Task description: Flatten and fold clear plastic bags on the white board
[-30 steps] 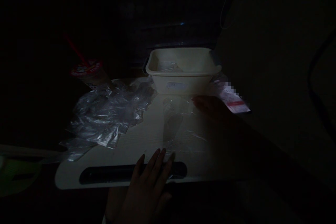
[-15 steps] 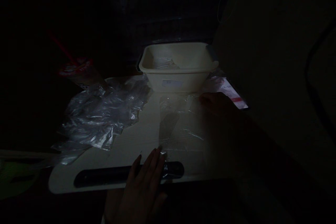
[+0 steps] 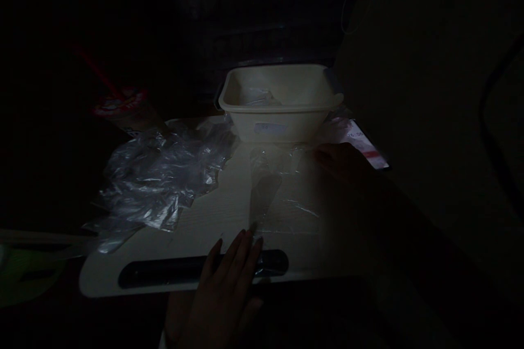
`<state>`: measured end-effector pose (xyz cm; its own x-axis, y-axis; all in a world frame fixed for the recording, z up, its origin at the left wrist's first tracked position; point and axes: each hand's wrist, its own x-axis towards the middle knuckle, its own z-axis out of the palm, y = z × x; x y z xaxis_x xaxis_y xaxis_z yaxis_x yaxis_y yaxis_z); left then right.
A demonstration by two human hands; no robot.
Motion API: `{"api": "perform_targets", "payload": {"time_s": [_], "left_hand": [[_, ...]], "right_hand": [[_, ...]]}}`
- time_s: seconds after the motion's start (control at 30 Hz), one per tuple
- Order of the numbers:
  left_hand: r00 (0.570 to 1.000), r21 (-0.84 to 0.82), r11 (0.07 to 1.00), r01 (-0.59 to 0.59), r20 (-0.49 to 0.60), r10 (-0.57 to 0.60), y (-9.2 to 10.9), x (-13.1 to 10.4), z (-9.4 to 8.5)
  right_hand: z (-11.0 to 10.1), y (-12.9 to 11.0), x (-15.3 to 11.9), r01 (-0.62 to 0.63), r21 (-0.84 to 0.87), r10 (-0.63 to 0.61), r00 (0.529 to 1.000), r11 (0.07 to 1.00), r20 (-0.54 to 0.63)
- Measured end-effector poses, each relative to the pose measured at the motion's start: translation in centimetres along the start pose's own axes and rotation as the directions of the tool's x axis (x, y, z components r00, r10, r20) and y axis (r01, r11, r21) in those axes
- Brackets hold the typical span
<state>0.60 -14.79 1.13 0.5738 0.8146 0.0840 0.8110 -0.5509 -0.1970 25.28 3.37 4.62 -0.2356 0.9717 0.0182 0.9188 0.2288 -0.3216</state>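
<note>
A clear plastic bag (image 3: pixel 286 212) lies flat on the pale wooden board (image 3: pixel 196 245). My left hand (image 3: pixel 227 283) is at the board's near edge, over the dark slot (image 3: pixel 164 272), fingers stretched out. Its fingertips reach the lower left corner of the bag. At the bag's upper right corner is my right hand (image 3: pixel 341 162), in deep shadow, with its fingers bent down; whether they pinch the film is too dark to see. Behind the bag stands a cream plastic basin (image 3: pixel 282 125) with some clear film inside.
Crumpled clear plastic bags (image 3: pixel 159 180) are heaped on the board's left side. Beyond them stands a cup (image 3: pixel 131 112) with a red straw. A lit phone (image 3: pixel 366 144) lies right of the basin. Something green (image 3: pixel 33 278) shows at the lower left.
The view has shifted very slightly. My left fingers spread a little apart at the tips; my right hand stays at the bag's upper corner.
</note>
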Motion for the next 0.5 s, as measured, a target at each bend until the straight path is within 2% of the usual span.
{"api": "perform_targets", "payload": {"time_s": [0.27,0.33,0.43,0.5], "left_hand": [[1.0,-0.025,1.0,0.006,-0.007,-0.006,0.1,-0.04,0.11],[0.999,-0.05,0.999,0.01,-0.039,-0.012,0.05,-0.12,0.12],[0.996,-0.103,0.994,0.042,-0.074,-0.05,-0.05,-0.2,-0.03],[0.991,-0.143,0.984,0.104,-0.074,-0.115,0.02,-0.18,-0.24]], "right_hand": [[-0.28,0.04,-0.3,0.035,-0.082,-0.028,0.995,0.996,0.092],[-0.2,0.04,-0.37,0.039,-0.091,-0.029,0.994,0.995,0.107],[-0.24,-0.1,-0.52,0.029,-0.072,-0.021,0.993,0.997,0.114],[-0.36,-0.22,-0.63,0.015,-0.062,-0.008,0.994,0.998,0.112]]}}
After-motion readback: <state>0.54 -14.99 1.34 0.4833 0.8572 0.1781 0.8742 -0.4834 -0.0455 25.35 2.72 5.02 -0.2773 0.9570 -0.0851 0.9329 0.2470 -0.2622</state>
